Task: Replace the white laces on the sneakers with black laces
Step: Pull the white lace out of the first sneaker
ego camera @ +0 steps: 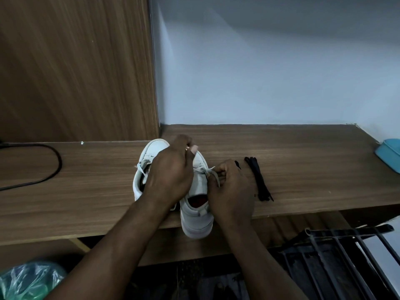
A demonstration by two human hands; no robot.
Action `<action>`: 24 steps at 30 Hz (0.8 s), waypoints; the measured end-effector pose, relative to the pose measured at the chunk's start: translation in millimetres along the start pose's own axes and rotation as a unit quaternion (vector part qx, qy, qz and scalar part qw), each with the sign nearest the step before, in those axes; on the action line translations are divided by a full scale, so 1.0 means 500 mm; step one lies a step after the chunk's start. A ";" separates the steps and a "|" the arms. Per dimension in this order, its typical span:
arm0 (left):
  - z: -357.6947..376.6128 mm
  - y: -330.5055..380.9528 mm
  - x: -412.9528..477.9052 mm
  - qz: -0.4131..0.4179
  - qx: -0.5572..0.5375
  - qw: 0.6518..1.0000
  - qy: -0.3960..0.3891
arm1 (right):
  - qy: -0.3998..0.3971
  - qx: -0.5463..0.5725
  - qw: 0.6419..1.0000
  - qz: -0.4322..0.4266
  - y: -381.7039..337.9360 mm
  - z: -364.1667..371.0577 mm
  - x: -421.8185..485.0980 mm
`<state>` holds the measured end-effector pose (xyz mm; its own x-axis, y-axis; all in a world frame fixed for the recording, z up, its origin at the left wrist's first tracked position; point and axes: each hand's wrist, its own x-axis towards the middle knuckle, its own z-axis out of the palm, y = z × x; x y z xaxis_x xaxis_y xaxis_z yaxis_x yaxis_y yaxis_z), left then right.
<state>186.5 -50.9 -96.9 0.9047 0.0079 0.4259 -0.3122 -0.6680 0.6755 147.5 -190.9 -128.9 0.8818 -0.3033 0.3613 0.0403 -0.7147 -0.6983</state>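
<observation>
Head view: nearest, below the front edge, a green plastic bag (pixel 30 280) is seen at lower left and a black metal rack (pixel 337 256) at lower right. On the wooden surface (pixel 303 213) the near sneaker (pixel 195 215) is set with its heel overhanging the front edge; the second sneaker (pixel 149 152) is stood touching it on the left, further back. The white lace (pixel 213 172) of the near sneaker is pinched in the grip of the right hand (pixel 231 189), just beside the eyelets. The left hand (pixel 171 172) is laid across both sneakers with its fingers curled at the toe end; what its grip encloses cannot be told. The black laces (pixel 258 180) are bundled just right of the right hand, near the front edge. Open room is left on the surface to either side. A black cable (pixel 49 167) is looped at far left, and a blue object (pixel 389 154) is cut off by the right border. Behind, the surface is closed off by a wooden panel (pixel 75 68) and a pale wall (pixel 270 61).
</observation>
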 end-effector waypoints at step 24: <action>0.007 0.010 0.002 -0.119 -0.219 0.968 0.015 | 0.013 -0.003 1.000 -0.007 0.001 0.006 0.000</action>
<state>186.8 -56.9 -95.5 0.9596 0.1483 0.2390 -0.1945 -0.2641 0.9447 148.7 -189.5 -131.2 0.8689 -0.3099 0.3861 0.0486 -0.7227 -0.6894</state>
